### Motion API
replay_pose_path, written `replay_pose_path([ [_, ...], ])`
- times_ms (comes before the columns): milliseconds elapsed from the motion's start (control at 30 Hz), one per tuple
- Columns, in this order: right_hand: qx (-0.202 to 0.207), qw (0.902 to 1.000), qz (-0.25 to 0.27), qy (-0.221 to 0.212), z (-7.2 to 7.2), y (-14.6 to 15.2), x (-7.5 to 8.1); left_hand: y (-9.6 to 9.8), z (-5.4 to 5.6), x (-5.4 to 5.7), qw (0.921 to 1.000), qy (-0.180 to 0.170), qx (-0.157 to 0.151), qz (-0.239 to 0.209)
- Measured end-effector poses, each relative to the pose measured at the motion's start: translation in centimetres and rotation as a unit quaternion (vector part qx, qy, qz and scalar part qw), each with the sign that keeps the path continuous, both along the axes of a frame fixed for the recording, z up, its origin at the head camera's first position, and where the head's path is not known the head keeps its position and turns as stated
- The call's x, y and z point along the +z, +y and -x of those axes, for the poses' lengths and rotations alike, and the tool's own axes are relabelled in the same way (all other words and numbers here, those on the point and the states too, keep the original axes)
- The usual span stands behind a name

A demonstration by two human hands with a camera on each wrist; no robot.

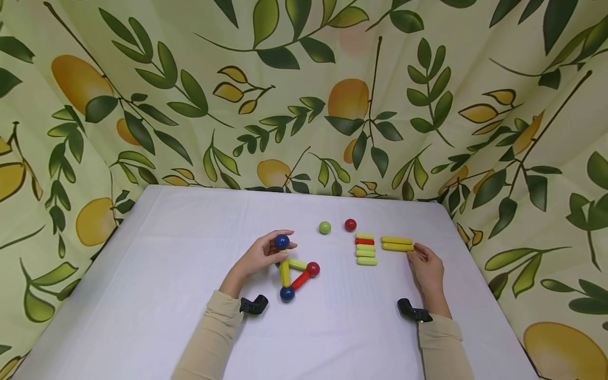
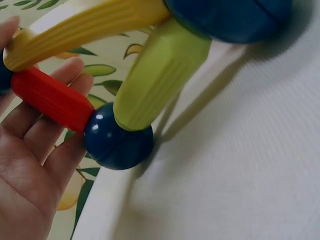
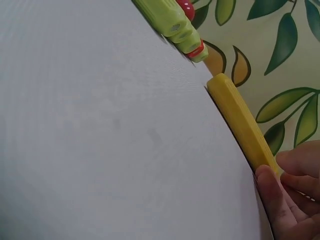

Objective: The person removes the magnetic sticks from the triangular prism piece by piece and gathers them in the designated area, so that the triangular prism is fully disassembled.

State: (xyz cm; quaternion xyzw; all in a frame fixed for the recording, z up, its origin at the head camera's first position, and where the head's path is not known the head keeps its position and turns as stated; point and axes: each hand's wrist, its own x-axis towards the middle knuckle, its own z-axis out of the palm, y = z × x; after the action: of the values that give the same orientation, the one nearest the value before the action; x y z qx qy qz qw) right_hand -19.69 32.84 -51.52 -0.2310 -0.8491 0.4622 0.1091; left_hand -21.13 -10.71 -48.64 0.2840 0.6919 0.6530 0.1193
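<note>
My left hand (image 1: 258, 256) holds a ball-and-rod construction by its top blue ball (image 1: 282, 241), thumb on one side and fingers on the other. A yellow rod (image 1: 284, 273) runs down to a lower blue ball (image 1: 287, 294). From there a short red rod (image 1: 300, 280) leads to a red ball (image 1: 313, 269), which a light green rod (image 1: 297, 264) also joins. The left wrist view shows another red rod (image 2: 52, 100) in front of the fingers. My right hand (image 1: 427, 269) pinches the near end of a long yellow rod (image 3: 242, 122), one of two lying side by side.
Short light green rods (image 1: 367, 261) and a red one (image 1: 364, 241) lie stacked in a row left of the long yellow rods. Behind them are a loose green ball (image 1: 325, 227) and red ball (image 1: 350, 225). A leaf-patterned curtain (image 1: 304, 126) borders the white table (image 1: 157, 253).
</note>
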Motion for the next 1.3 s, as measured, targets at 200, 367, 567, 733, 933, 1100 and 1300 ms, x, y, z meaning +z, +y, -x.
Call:
replay_pose_path([
  [200, -0.03, 0.9993, 0.022, 0.006, -0.1, -0.1, -0.1, -0.6, 0.3, -0.8, 0.9987, 0.02, -0.04, -0.024],
  [367, -0.066, 0.9948, 0.046, 0.063, -0.3, -0.3, 0.0, -0.9, 0.6, -1.4, 0.9976, 0.015, -0.062, -0.025],
  [567, -0.066, 0.9837, 0.09, 0.141, -0.8, -1.8, 0.7, -0.6, 0.6, -2.2, 0.9987, -0.022, -0.037, 0.027],
  [733, 0.014, 0.983, 0.081, 0.164, -1.2, -4.5, 1.9, -0.2, 0.3, -2.6, 0.9957, -0.033, -0.007, 0.086],
  [933, 0.133, 0.9674, 0.106, 0.187, -1.8, -8.7, 3.7, 0.2, 0.0, -2.4, 0.9928, -0.039, 0.014, 0.112],
  [1100, 0.23, 0.9481, 0.141, 0.169, -2.7, -12.6, 5.2, 0.4, 0.1, -2.5, 0.992, -0.051, 0.018, 0.114],
  [1300, 0.344, 0.9243, 0.124, 0.109, -3.4, -16.3, 5.7, 0.7, -0.5, -1.2, 0.9891, -0.044, 0.025, 0.138],
])
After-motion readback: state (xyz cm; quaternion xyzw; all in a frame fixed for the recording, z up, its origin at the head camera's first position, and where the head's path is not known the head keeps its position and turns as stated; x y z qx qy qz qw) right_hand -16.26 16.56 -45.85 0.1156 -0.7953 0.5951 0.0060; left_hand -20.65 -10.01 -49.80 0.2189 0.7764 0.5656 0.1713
